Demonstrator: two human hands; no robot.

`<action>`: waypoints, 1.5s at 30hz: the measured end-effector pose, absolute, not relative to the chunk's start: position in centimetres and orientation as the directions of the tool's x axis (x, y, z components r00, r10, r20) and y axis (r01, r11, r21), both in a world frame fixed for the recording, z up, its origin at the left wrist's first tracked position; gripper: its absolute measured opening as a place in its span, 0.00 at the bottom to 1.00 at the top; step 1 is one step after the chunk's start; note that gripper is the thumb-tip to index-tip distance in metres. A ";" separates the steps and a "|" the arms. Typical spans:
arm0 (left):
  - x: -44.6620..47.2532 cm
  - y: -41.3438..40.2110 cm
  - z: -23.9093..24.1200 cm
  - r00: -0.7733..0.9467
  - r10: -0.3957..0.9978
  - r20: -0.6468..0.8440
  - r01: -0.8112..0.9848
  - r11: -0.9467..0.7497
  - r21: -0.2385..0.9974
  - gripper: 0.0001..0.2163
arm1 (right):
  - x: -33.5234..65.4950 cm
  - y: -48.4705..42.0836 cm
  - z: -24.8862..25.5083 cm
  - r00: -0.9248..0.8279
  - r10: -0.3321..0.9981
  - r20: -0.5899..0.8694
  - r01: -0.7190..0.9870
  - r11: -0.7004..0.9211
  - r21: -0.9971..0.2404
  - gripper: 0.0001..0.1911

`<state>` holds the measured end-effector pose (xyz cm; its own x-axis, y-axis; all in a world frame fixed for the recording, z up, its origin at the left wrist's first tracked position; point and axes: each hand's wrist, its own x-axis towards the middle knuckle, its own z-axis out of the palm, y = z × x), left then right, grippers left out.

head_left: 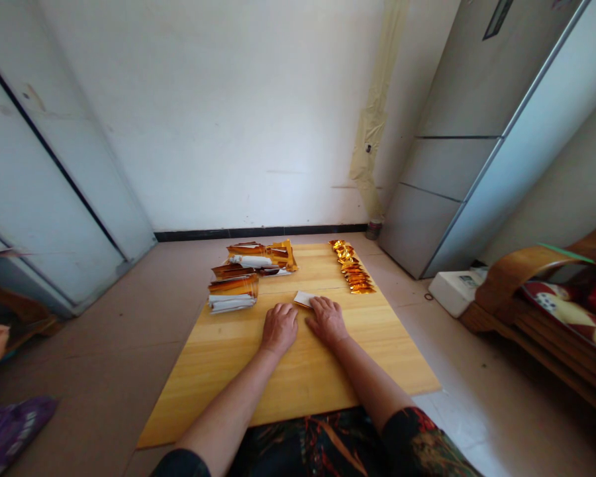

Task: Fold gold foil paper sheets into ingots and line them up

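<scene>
A small flat packet [304, 299], white on top with a brownish lower edge, lies near the middle of the wooden board. The fingers of my right hand [329, 319] are closed over its right end. Just left of the packet, my left hand [280, 326] rests low with its fingers curled together; its fingertips are hidden, and whether they touch the packet cannot be made out. On the left are stacks of flat orange-and-white wrappers [233, 289], with more wrappers [262, 257] behind. Shiny gold foil packets [352, 268] form an overlapping row at the far right.
The wooden board [372, 358] reaches close to my lap. Beyond it are tiled floor and a white wall [238, 132]. A grey refrigerator [427, 205], a white box [454, 293] and a wooden bench [536, 331] stand right. A purple bag [17, 430] lies at lower left.
</scene>
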<state>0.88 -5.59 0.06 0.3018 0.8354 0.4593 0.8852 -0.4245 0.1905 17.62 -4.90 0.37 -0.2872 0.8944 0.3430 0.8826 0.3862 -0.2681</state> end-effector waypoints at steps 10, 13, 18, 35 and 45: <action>0.8 -6.1 0.8 0.277 0.837 0.471 0.898 -0.400 0.183 0.13 | 17.6 -4.9 0.6 -0.308 0.893 0.327 0.878 0.399 -0.264 0.18; 0.8 -6.1 0.8 0.270 0.843 0.466 0.900 -0.393 0.189 0.13 | 17.7 -4.8 0.4 -0.303 0.893 0.332 0.876 0.398 -0.273 0.18; 0.9 -6.0 0.7 0.251 0.849 0.464 0.906 -0.376 0.197 0.15 | 17.8 -4.7 0.1 -0.305 0.890 0.340 0.872 0.404 -0.275 0.18; 0.8 -6.3 1.0 0.263 0.847 0.462 0.907 -0.380 0.181 0.11 | 17.9 -5.0 0.4 -0.305 0.880 0.363 0.849 0.424 -0.314 0.17; 0.9 -6.2 1.1 0.293 0.869 0.399 0.911 -0.380 0.158 0.15 | 17.9 -5.0 0.6 -0.310 0.894 0.324 0.857 0.411 -0.312 0.17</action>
<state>0.87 -6.20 1.07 0.2932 0.8690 0.3985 0.9115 -0.3799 0.1578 17.95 -5.03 0.60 -0.3102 0.8937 0.3243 0.8566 0.4107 -0.3125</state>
